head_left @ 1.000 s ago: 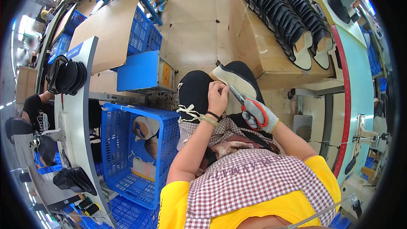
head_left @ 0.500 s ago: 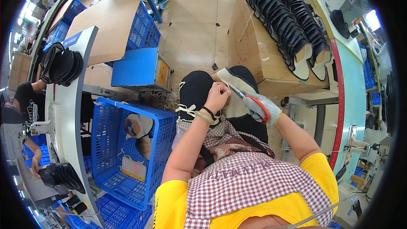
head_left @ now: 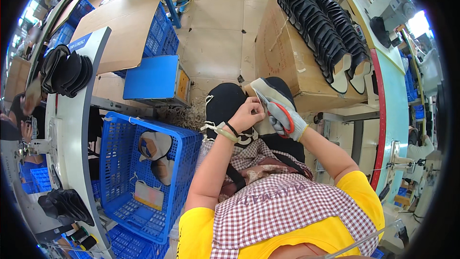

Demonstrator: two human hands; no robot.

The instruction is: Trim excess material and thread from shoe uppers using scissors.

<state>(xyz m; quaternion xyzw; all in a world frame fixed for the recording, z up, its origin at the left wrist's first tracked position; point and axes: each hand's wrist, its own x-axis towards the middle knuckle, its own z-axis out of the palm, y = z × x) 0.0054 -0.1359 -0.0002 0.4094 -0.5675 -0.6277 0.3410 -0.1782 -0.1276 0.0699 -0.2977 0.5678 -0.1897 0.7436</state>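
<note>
Across my lap lies a shoe upper (head_left: 274,89), its pale lining showing and its rim black. My bare left hand (head_left: 247,114) is closed in a pinch at the upper's near left side; fingertips partly cover what they grip. On the other side, my right hand (head_left: 290,125), in a grey work glove, grips red-handled scissors (head_left: 281,110). The scissor blades point away from me and slightly left, lying over the upper just beyond my left fingers. Whether the blades touch the material, I cannot tell.
Left of my legs stands a blue crate (head_left: 175,182) holding several shoe pieces. A cardboard box (head_left: 282,57) ahead right carries rows of black uppers (head_left: 314,29). White worktables (head_left: 79,134) flank me, a blue-topped box (head_left: 151,76) stands ahead left, and scraps (head_left: 184,115) litter the floor.
The scissors have moved left and turned to point more straight ahead, closer to my left hand. My left hand has shifted slightly and keeps its pinch.
</note>
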